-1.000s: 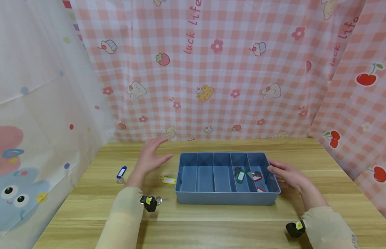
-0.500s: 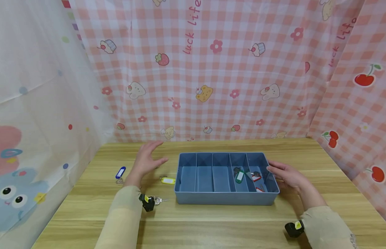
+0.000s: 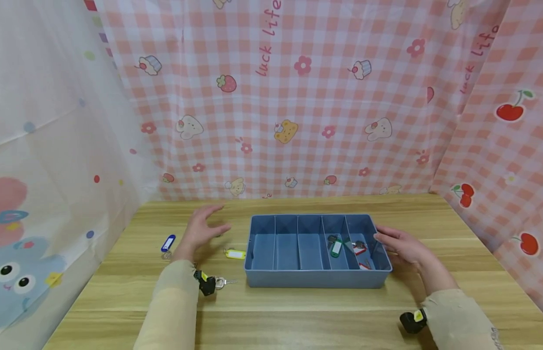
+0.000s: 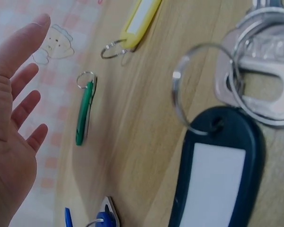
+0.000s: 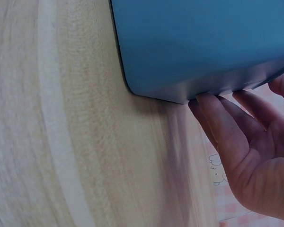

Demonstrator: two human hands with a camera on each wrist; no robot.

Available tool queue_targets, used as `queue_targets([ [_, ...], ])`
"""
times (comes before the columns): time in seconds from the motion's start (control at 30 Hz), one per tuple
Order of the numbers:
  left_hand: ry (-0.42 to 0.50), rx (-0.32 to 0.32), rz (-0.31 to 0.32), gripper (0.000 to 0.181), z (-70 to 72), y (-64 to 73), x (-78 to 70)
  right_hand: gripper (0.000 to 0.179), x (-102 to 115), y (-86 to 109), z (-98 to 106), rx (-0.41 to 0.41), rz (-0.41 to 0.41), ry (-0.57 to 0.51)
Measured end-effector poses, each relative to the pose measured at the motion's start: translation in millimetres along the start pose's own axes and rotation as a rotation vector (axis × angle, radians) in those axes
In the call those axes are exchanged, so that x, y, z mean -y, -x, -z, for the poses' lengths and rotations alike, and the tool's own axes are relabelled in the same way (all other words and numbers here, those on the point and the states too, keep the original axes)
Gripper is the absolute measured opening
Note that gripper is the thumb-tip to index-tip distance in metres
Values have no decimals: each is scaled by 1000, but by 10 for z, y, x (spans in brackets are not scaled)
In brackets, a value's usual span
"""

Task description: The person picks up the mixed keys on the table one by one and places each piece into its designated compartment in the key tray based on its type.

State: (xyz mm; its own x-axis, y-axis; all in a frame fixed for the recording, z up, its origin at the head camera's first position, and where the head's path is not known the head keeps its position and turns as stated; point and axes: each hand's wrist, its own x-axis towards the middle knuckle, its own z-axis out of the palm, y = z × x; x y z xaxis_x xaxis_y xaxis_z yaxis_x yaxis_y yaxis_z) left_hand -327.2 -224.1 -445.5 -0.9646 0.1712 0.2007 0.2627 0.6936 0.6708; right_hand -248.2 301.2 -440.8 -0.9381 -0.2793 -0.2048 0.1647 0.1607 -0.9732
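Note:
My left hand (image 3: 200,231) hovers over the table with thumb and fingers spread, holding nothing. In the left wrist view a green key tag (image 4: 84,113) lies near its fingertips, with a yellow key tag (image 4: 141,21) beyond. A dark key tag (image 4: 217,170) with a key (image 4: 255,71) lies close to that camera. My right hand (image 3: 402,244) touches the right end of the blue-grey divided tray (image 3: 315,279), fingertips against its outer wall in the right wrist view. Inside the tray, a green key tag (image 3: 336,248) lies second from right; red key tags (image 3: 360,250) lie in the rightmost compartment.
A blue key tag (image 3: 168,242) lies on the wooden table (image 3: 297,316), left of my left hand. A checked cloth (image 3: 297,97) hangs behind the table, and further cloths stand at both sides.
My left hand has drawn slightly back and to the left, away from the far edge. The right hand and the tray keep their places relative to each other.

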Motion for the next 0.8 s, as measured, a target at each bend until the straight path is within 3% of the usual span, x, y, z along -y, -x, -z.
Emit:
queue_targets([
  [0.17, 50, 28, 51, 69, -2, -5, 83, 68, 22, 11, -27, -7, -6, 1],
  [0.57, 120, 63, 75, 55, -21, -18, 162, 70, 17, 4, -22, -7, -9, -3],
  [0.8, 154, 76, 119, 52, -41, -23, 191, 73, -101, -54, 110, 61, 37, -76],
])
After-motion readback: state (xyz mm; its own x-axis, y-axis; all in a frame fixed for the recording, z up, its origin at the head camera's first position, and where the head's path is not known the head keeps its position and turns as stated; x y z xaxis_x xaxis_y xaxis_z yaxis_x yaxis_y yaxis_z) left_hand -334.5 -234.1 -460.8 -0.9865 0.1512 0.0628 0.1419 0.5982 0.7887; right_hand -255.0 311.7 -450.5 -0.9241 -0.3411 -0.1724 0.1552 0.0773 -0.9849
